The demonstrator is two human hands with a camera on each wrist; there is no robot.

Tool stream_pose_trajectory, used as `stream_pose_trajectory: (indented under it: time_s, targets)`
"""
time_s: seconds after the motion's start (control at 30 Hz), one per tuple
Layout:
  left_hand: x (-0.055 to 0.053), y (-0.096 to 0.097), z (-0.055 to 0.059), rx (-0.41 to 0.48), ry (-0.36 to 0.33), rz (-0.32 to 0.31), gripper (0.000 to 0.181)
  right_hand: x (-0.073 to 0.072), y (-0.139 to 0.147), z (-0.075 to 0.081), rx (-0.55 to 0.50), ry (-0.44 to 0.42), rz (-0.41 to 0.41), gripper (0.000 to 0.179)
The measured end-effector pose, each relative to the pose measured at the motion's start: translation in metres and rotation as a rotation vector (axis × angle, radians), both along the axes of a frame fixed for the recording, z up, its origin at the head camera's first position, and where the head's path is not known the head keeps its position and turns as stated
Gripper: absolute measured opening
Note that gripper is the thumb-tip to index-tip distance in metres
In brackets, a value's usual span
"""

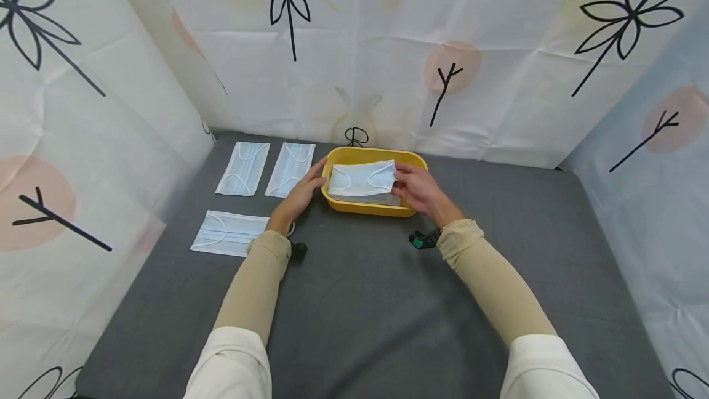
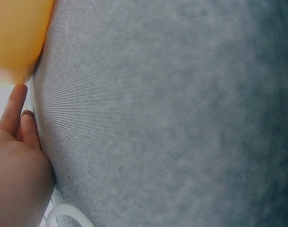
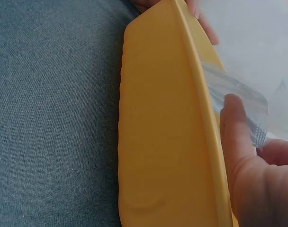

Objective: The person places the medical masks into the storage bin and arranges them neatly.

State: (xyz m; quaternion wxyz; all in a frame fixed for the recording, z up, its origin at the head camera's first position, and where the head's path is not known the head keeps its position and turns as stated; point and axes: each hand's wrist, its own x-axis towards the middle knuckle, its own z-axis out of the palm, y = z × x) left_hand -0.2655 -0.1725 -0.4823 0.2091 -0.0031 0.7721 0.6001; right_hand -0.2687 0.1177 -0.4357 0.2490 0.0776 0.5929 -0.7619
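Observation:
A yellow tub (image 1: pixel 370 209) stands at the back of the table. My right hand (image 1: pixel 420 189) pinches the right end of a pale blue face mask (image 1: pixel 360 178) with white ear loops, over the tub. Beneath that mask lies something greyish and clear, partly hidden; in the right wrist view clear plastic (image 3: pixel 238 92) shows beside the right hand (image 3: pixel 257 175). With fingers fairly straight, my left hand (image 1: pixel 299 199) touches the tub's left end. Its fingertip meets the yellow wall (image 2: pixel 21 38) in the left wrist view.
Left of the tub, two face masks lie upright side by side, one outer (image 1: pixel 244 169) and one inner (image 1: pixel 290 169). A third mask (image 1: pixel 229 233) lies crosswise nearer me, partly under my left wrist. Patterned white curtains (image 1: pixel 354 66) enclose the grey table (image 1: pixel 354 313) at back and sides.

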Motion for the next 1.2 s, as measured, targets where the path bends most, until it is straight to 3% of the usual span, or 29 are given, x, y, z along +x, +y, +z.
stream_pose_trajectory:
  time_s: [0.17, 0.4, 0.5, 0.6, 0.7, 0.83, 1.03, 1.2]
  targets:
    - [0.010, 0.002, 0.020, -0.012, -0.004, -0.011, 0.059, -0.002, -0.001, 0.000, 0.074, -0.016, -0.005, 0.052]
    - [0.011, 0.002, 0.022, -0.026, 0.001, -0.017, 0.059, 0.000, 0.000, 0.003, 0.152, 0.044, 0.099, 0.059]
    - [0.006, 0.001, 0.014, -0.025, -0.007, -0.012, 0.059, 0.002, -0.001, 0.003, 0.215, 0.096, 0.167, 0.065]
    - [0.001, 0.000, 0.000, -0.014, 0.003, 0.001, 0.058, 0.004, -0.003, 0.005, 0.364, 0.194, 0.224, 0.072]
    - [-0.003, -0.002, -0.012, -0.009, 0.025, 0.015, 0.057, 0.006, -0.005, 0.006, 0.580, 0.324, 0.262, 0.082]
    - [-0.003, -0.003, -0.017, -0.013, 0.056, 0.024, 0.056, 0.009, -0.006, 0.006, 0.843, 0.457, 0.339, 0.092]
    - [-0.002, -0.002, -0.019, -0.012, 0.072, 0.025, 0.055, 0.015, -0.005, 0.004, 0.988, 0.545, 0.459, 0.091]
    - [-0.003, -0.002, -0.020, -0.018, 0.076, 0.027, 0.055, 0.017, -0.004, 0.002, 1.104, 0.615, 0.476, 0.091]
